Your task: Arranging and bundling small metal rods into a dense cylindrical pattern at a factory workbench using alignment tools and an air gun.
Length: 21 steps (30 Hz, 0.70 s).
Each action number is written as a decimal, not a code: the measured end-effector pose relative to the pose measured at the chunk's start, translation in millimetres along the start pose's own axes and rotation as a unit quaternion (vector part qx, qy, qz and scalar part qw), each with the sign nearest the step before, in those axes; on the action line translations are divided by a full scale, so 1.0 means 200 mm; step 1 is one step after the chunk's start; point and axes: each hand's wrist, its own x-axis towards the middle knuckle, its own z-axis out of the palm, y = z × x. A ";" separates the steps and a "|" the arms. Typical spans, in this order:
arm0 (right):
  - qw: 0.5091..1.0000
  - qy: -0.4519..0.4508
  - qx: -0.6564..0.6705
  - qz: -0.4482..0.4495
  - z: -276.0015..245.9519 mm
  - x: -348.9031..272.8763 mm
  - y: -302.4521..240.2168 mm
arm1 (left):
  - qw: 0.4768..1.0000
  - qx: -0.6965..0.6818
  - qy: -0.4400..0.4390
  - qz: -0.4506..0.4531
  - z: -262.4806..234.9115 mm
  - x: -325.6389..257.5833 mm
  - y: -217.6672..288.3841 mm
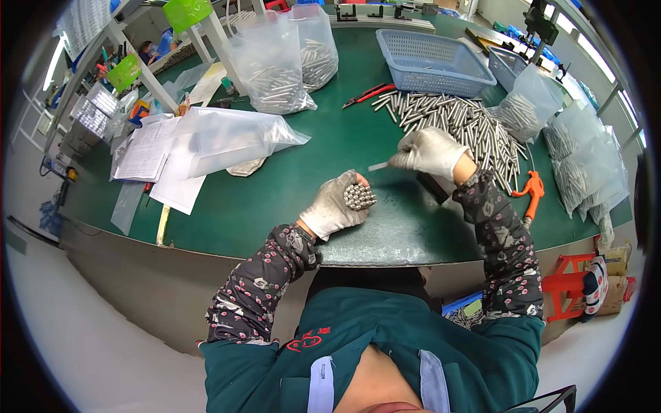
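My left hand (pixel 329 208), in a whitish work glove, is wrapped round a bundle of slim metal pins (pixel 359 197). Their round ends face up and to the right, packed close together. To the right, my gloved right hand (pixel 430 149) pinches one metal pin (pixel 378 166), which points left toward the bundle but stays apart from it. A large loose pile of metal pins (pixel 475 124) lies just beyond my right hand. Under that hand a dark block (pixel 432 187) shows in part on the green table (pixel 275 196).
Beyond the pile stands a blue plastic basket (pixel 435 65); red-handled pliers (pixel 370 95) lie beside it. Bags of pins (pixel 272 72) stand at the back, and more bags (pixel 582 162) at the right. An orange air gun (pixel 530 193) rests at right, papers (pixel 148 153) at left.
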 end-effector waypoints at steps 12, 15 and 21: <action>0.989 -0.068 0.091 -0.097 0.11 0.06 -0.12 | 0.995 -0.099 -0.018 -0.013 -0.02 -0.03 0.01; 0.998 -0.043 -0.044 0.011 0.01 0.07 -0.04 | 0.999 0.017 -0.004 0.027 -0.01 -0.01 -0.01; 0.988 -0.058 0.072 -0.125 0.12 0.08 -0.08 | 0.999 -0.027 0.001 0.030 -0.02 0.00 -0.09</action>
